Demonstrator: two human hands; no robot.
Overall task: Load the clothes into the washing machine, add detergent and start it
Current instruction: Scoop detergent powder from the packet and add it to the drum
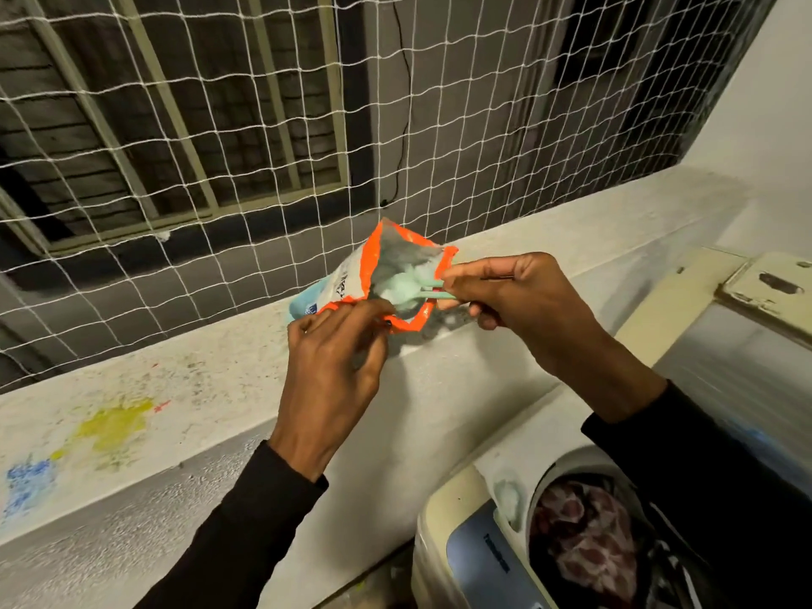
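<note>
An orange-edged detergent bag (373,274) lies on the parapet ledge with its mouth held wide. My left hand (338,353) pinches the bag's near lip. My right hand (518,296) grips the handle of a pale green scoop (415,287), whose bowl is inside the bag, heaped with white powder. At the bottom right stands the top-loading washing machine (465,520) with its tub uncovered, dark red patterned clothes (584,542) lying inside. Some powder sits in the tray (509,498) beside the tub.
The stained concrete ledge (175,389) runs from the left to the upper right, with a white rope net (263,147) above it. The machine's raised lid (747,345) stands at the right. A light blue object (303,307) peeks out from behind the bag.
</note>
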